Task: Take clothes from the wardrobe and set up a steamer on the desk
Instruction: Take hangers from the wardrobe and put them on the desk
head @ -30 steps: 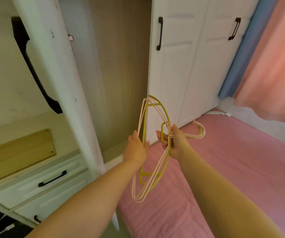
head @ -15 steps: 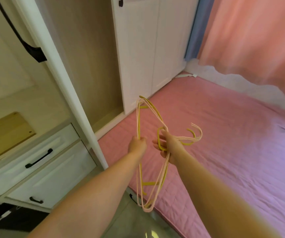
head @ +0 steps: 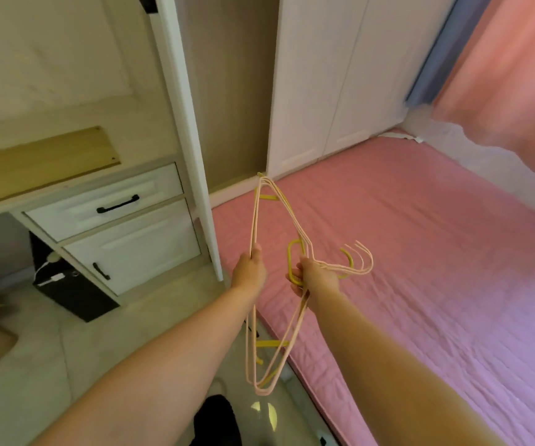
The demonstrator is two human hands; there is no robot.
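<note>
I hold a bundle of bare clothes hangers [head: 279, 214], pale pink ones with a yellow one among them, standing on end in front of me. My right hand [head: 316, 278] grips them at the necks, the hooks pointing right over the bed. My left hand [head: 249, 268] pinches the straight bottom bars. The wardrobe [head: 230, 91] stands open behind, its light wooden inside bare where I can see it. No clothes and no steamer are in view.
The open white wardrobe door [head: 185, 123] stands edge-on just left of my hands. A desk [head: 76, 185] with two white drawers and a black box under it is at the left. A pink bed [head: 420, 268] fills the right, with pink curtains [head: 510, 75] behind.
My view has tilted down and back from the wardrobe, so the floor and desk drawers show. Both hands keep the hangers, now lower and over the bed's edge.
</note>
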